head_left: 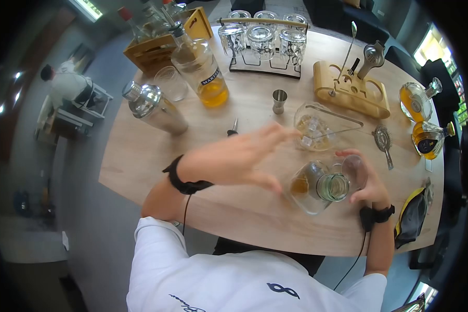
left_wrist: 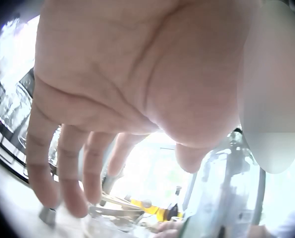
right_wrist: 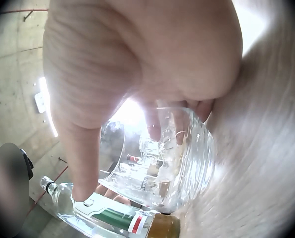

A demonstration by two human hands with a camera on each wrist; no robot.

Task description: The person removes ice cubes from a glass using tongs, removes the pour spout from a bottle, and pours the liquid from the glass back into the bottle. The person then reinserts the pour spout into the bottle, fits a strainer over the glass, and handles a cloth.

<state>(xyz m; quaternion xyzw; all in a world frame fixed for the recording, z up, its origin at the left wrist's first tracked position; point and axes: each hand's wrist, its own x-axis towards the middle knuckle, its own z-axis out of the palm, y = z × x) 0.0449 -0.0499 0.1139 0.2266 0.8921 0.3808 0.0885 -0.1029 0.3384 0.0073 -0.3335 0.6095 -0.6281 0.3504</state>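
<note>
My left hand [head_left: 234, 156] is over the table with fingers extended and nothing in it; the left wrist view shows its bare palm [left_wrist: 137, 74]. A clear square bottle [head_left: 312, 187] with amber liquid low inside stands to its right, its neck toward the camera. Beside that bottle my right hand [head_left: 372, 179] curls round a clear glass [head_left: 354, 170]. From the right wrist the ribbed glass [right_wrist: 187, 163] shows between thumb and fingers, with the bottle [right_wrist: 113, 213] lying across the lower part of the view. An ice container [head_left: 313, 136] with tongs [head_left: 343, 115] across it is just beyond both hands.
Behind stand a shaker [head_left: 161, 112], a Martini bottle [head_left: 203, 73], a jigger [head_left: 279, 101], a rack of upturned glasses [head_left: 262, 41] and a wooden tool stand [head_left: 348, 91]. On the right are a strainer [head_left: 384, 144], two amber bottles [head_left: 417, 103] and a black-and-yellow pouch [head_left: 412, 216].
</note>
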